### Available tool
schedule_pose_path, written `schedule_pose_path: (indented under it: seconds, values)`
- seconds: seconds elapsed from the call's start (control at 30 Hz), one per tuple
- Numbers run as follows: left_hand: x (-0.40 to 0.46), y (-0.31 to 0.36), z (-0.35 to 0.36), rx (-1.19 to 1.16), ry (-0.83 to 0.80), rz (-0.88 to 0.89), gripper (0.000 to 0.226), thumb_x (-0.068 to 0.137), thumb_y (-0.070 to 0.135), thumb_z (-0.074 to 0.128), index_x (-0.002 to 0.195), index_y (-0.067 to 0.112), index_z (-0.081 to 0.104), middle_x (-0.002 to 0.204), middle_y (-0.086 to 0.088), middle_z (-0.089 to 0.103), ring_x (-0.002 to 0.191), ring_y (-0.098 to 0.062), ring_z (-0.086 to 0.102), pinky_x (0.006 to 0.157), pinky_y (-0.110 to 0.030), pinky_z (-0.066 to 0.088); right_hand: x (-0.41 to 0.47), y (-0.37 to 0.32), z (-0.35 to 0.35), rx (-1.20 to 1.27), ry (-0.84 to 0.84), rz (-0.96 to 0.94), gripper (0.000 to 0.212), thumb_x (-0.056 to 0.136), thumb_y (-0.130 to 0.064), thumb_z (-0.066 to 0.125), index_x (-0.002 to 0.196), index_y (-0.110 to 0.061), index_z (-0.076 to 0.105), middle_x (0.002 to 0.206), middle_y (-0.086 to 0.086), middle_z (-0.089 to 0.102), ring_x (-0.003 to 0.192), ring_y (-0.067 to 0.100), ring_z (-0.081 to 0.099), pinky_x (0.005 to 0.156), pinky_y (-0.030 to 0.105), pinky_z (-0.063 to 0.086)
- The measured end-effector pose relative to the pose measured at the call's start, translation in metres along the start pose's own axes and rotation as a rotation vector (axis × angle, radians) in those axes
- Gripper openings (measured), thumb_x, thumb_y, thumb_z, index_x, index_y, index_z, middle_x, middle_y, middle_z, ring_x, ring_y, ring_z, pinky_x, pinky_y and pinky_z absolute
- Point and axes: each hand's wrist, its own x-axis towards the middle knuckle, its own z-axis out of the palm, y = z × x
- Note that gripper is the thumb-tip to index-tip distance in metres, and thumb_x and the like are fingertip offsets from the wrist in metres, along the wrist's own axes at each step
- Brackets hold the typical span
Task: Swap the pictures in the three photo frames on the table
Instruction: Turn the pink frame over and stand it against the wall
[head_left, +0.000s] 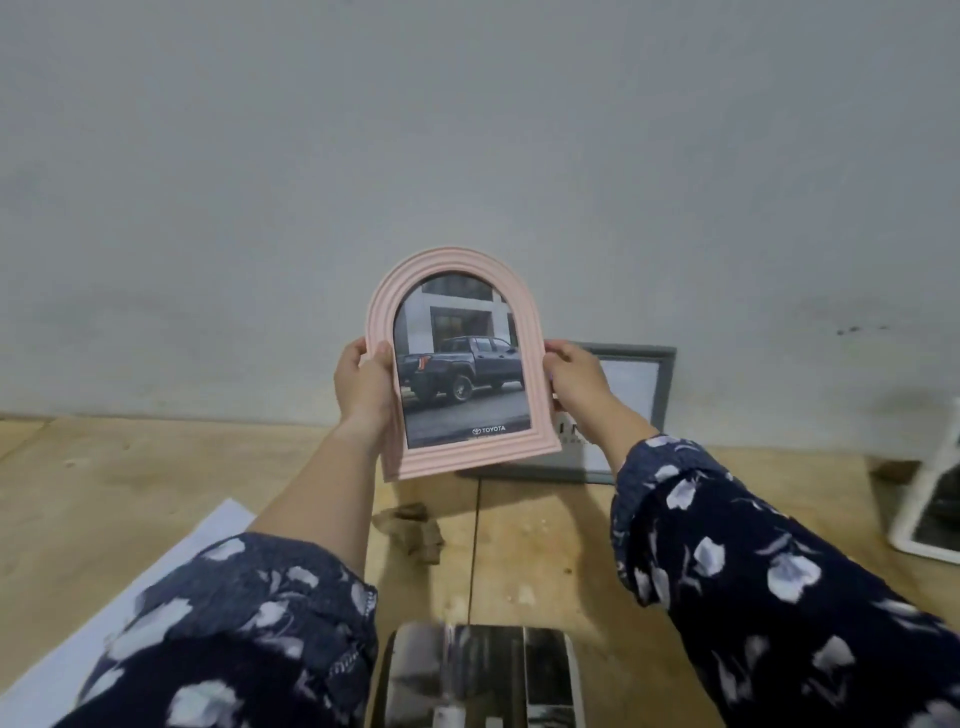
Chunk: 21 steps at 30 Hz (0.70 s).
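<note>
A pink arched photo frame (385, 304) is held upright in the air above the wooden table (156, 467), facing me. It shows a picture of a dark pickup truck (462, 374). My left hand (363, 387) grips its left edge and my right hand (574, 376) grips its right edge. Behind it a grey rectangular frame (666, 384) leans against the wall, partly hidden by my right hand. A white frame (922, 509) lies at the right edge of the table. A black-and-white picture (483, 675) lies flat at the near edge, between my forearms.
A white sheet of paper (156, 571) lies on the left of the table, under my left sleeve. A small brown scrap (415, 527) sits at the table's middle seam. A plain grey wall (467, 156) stands right behind the table.
</note>
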Motion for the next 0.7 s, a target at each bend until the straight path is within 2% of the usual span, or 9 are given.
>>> schedule_pose_path:
  seconds: [0.1, 0.2, 0.3, 0.4, 0.47, 0.53, 0.63, 0.7]
  values:
    - [-0.024, 0.000, 0.057, -0.020, -0.109, -0.012, 0.023, 0.098, 0.022, 0.045, 0.117, 0.016, 0.057, 0.110, -0.007, 0.062, 0.097, -0.024, 0.059, 0.086, -0.036, 0.048, 0.000, 0.013, -0.055, 0.018, 0.161, 0.001, 0.034, 0.096, -0.008, 0.041, 0.122, -0.019, 0.059, 0.106, 0.003, 0.062, 0.090, 0.020, 0.058, 0.075, 0.028, 0.046]
    - [-0.051, -0.006, 0.113, -0.011, -0.199, 0.018, 0.023, 0.098, 0.021, 0.047, 0.120, 0.018, 0.056, 0.114, -0.005, 0.060, 0.101, -0.024, 0.057, 0.091, -0.035, 0.045, 0.003, 0.039, -0.113, 0.038, 0.255, 0.047, 0.031, 0.095, -0.007, 0.041, 0.114, -0.022, 0.061, 0.113, 0.007, 0.064, 0.095, 0.026, 0.061, 0.080, 0.035, 0.052]
    - [-0.081, -0.012, 0.172, 0.022, -0.284, 0.014, 0.031, 0.099, 0.022, 0.049, 0.129, 0.019, 0.054, 0.113, 0.000, 0.057, 0.099, -0.019, 0.053, 0.088, -0.030, 0.040, 0.006, 0.069, -0.171, 0.040, 0.354, 0.097, 0.030, 0.094, -0.008, 0.040, 0.106, -0.027, 0.059, 0.110, 0.010, 0.066, 0.094, 0.029, 0.063, 0.080, 0.040, 0.054]
    - [-0.108, -0.022, 0.221, 0.060, -0.337, -0.001, 0.025, 0.098, 0.021, 0.051, 0.121, 0.019, 0.060, 0.108, -0.002, 0.062, 0.092, -0.020, 0.056, 0.082, -0.031, 0.042, 0.008, 0.091, -0.223, 0.009, 0.450, 0.109, 0.034, 0.094, -0.006, 0.036, 0.109, -0.025, 0.059, 0.109, 0.008, 0.065, 0.094, 0.027, 0.062, 0.079, 0.038, 0.053]
    - [-0.124, -0.029, 0.253, 0.093, -0.378, -0.009, 0.023, 0.099, 0.021, 0.048, 0.119, 0.019, 0.060, 0.106, -0.003, 0.063, 0.090, -0.021, 0.055, 0.079, -0.031, 0.042, 0.014, 0.105, -0.256, -0.011, 0.473, 0.122, 0.036, 0.095, -0.005, 0.034, 0.117, -0.020, 0.059, 0.106, 0.005, 0.062, 0.091, 0.023, 0.060, 0.074, 0.032, 0.047]
    - [-0.140, -0.034, 0.288, 0.129, -0.380, -0.041, 0.028, 0.099, 0.021, 0.046, 0.124, 0.021, 0.059, 0.106, 0.000, 0.061, 0.092, -0.020, 0.054, 0.080, -0.033, 0.043, 0.023, 0.121, -0.289, -0.040, 0.474, 0.139, 0.037, 0.097, -0.006, 0.034, 0.121, -0.020, 0.058, 0.106, 0.003, 0.061, 0.088, 0.020, 0.058, 0.071, 0.028, 0.045]
    - [-0.151, -0.046, 0.323, 0.206, -0.357, -0.009, 0.026, 0.098, 0.019, 0.045, 0.118, 0.021, 0.062, 0.100, 0.000, 0.061, 0.090, -0.022, 0.055, 0.087, -0.038, 0.049, 0.035, 0.144, -0.317, -0.069, 0.480, 0.164, 0.034, 0.099, -0.008, 0.035, 0.121, -0.023, 0.057, 0.103, 0.000, 0.059, 0.079, 0.014, 0.056, 0.058, 0.023, 0.043]
    - [-0.157, -0.056, 0.339, 0.244, -0.347, -0.005, 0.026, 0.098, 0.017, 0.044, 0.115, 0.020, 0.064, 0.098, -0.001, 0.062, 0.088, -0.023, 0.056, 0.090, -0.040, 0.051, 0.041, 0.161, -0.327, -0.087, 0.476, 0.184, 0.032, 0.099, -0.009, 0.036, 0.119, -0.024, 0.056, 0.103, 0.001, 0.061, 0.078, 0.015, 0.057, 0.057, 0.023, 0.042]
